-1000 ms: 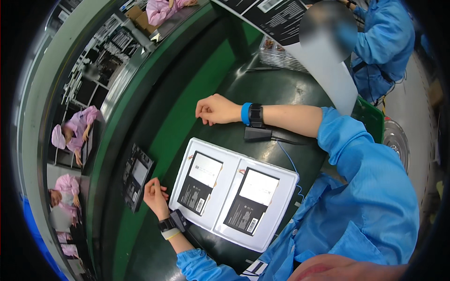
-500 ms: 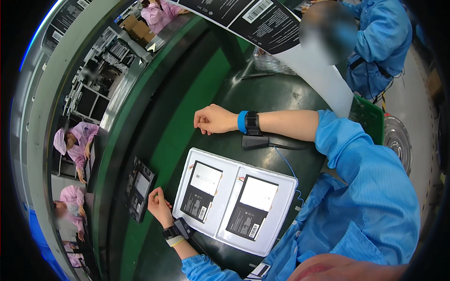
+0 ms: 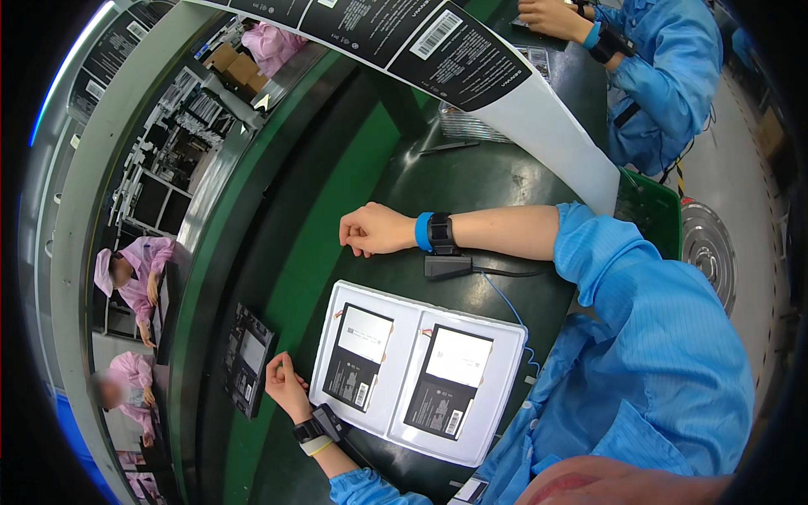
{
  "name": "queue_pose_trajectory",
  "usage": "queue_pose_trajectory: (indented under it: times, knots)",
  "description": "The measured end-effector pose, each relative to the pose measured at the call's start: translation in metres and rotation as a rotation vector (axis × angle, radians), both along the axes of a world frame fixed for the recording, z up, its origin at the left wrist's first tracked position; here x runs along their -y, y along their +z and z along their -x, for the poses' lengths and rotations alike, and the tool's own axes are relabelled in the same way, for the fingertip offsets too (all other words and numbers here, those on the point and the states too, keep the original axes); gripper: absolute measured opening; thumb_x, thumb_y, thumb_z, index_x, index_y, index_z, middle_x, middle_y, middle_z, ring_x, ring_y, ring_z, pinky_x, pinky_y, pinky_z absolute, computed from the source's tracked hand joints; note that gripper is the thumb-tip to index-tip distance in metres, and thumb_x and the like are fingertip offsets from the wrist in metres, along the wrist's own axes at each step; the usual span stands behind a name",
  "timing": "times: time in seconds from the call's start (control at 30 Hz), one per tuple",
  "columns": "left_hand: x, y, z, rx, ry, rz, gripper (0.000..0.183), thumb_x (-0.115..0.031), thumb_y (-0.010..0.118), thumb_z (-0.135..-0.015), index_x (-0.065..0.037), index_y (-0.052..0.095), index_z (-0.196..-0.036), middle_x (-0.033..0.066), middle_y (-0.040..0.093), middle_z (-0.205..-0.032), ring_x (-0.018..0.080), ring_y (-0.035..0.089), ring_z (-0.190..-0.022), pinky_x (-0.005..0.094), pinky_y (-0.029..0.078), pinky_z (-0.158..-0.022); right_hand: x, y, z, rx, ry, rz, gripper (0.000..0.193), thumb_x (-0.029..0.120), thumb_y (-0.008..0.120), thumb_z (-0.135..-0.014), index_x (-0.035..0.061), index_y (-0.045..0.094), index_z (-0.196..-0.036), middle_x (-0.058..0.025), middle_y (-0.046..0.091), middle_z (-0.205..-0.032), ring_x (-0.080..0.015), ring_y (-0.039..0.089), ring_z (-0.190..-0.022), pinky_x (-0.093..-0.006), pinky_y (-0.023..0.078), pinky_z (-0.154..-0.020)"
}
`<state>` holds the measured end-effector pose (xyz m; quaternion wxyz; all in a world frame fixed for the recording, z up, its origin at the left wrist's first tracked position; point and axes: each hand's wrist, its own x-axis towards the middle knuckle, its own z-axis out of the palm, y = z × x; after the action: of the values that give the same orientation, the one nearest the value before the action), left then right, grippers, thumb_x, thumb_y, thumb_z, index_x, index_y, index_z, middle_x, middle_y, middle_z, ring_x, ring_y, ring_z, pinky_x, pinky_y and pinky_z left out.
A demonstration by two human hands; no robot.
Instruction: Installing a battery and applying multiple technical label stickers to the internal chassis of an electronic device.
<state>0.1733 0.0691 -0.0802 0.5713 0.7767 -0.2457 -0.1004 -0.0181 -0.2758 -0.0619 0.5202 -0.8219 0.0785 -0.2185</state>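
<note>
Barely legible print (image 3: 347, 383) on both packs (image 3: 358, 358) (image 3: 449, 382)

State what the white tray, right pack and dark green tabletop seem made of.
White tray: probably moulded plastic, smooth, judging by its even raised rim. Right pack: apparently glossy film, its white half glaring; core hidden. Dark green tabletop: perhaps rubber or laminate, showing a soft sheen.

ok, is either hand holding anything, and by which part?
Nothing visibly held: the left hand, beside the white tray, and the right hand are both loosely curled, with no object showing. The insides of the palms are hidden.
</note>
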Motion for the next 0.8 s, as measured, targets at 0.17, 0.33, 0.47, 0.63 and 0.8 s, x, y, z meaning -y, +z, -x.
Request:
queue_pose_trajectory:
  times: [0.17, 0.33, 0.47, 0.63, 0.8]
  knots:
    - [0.0002, -0.0002, 0.0001, -0.006, 0.011, -0.001, 0.018, -0.022, 0.068, -0.098, -0.004, 0.067, -0.103, -0.0068, 0.048, -0.054, 0.0013, 0.040, -0.042, 0.0190, 0.029, -0.037, -0.0004, 0.0022, 0.0008, -0.014, -0.007, 0.001, 0.018, 0.005, 0.052, -0.089, -0.0006, 0.067, -0.098, -0.0095, 0.073, -0.077, -0.0167, 0.070, -0.064, -0.0297, 0.055, -0.061]
    - [0.0015, 0.0036, 0.0026, -0.014, 0.006, -0.012, 0.018, -0.019, 0.068, -0.099, -0.002, 0.066, -0.104, -0.0071, 0.047, -0.055, 0.0004, 0.041, -0.044, 0.0186, 0.030, -0.038, -0.0005, 0.0013, 0.0000, -0.011, -0.009, -0.008, 0.018, 0.005, 0.052, -0.089, -0.0007, 0.066, -0.098, -0.0094, 0.073, -0.077, -0.0164, 0.070, -0.064, -0.0295, 0.055, -0.062]
    - [0.0014, 0.0037, 0.0021, -0.015, 0.012, -0.021, 0.018, -0.019, 0.067, -0.099, -0.002, 0.066, -0.104, -0.0069, 0.047, -0.055, 0.0006, 0.041, -0.044, 0.0188, 0.030, -0.038, -0.0004, -0.0002, -0.0009, -0.001, -0.014, -0.003, 0.017, 0.005, 0.052, -0.088, -0.0006, 0.067, -0.095, -0.0079, 0.075, -0.077, -0.0168, 0.071, -0.064, -0.0296, 0.055, -0.063]
    - [-0.0002, 0.0020, 0.0013, -0.012, 0.006, -0.018, 0.017, -0.019, 0.067, -0.099, -0.002, 0.066, -0.104, -0.0069, 0.047, -0.056, 0.0006, 0.042, -0.045, 0.0187, 0.030, -0.038, -0.0016, 0.0027, 0.0001, -0.018, -0.016, -0.001, 0.017, 0.005, 0.053, -0.087, -0.0005, 0.067, -0.095, -0.0078, 0.074, -0.077, -0.0166, 0.071, -0.064, -0.0295, 0.055, -0.063]
    - [0.0004, 0.0026, 0.0021, -0.012, 0.004, -0.005, 0.018, -0.019, 0.067, -0.099, -0.002, 0.066, -0.103, -0.0070, 0.047, -0.056, 0.0005, 0.041, -0.045, 0.0185, 0.031, -0.039, -0.0009, 0.0012, -0.0015, -0.009, -0.010, 0.001, 0.017, 0.006, 0.053, -0.088, -0.0004, 0.067, -0.095, -0.0078, 0.074, -0.076, -0.0162, 0.071, -0.063, -0.0295, 0.055, -0.062]
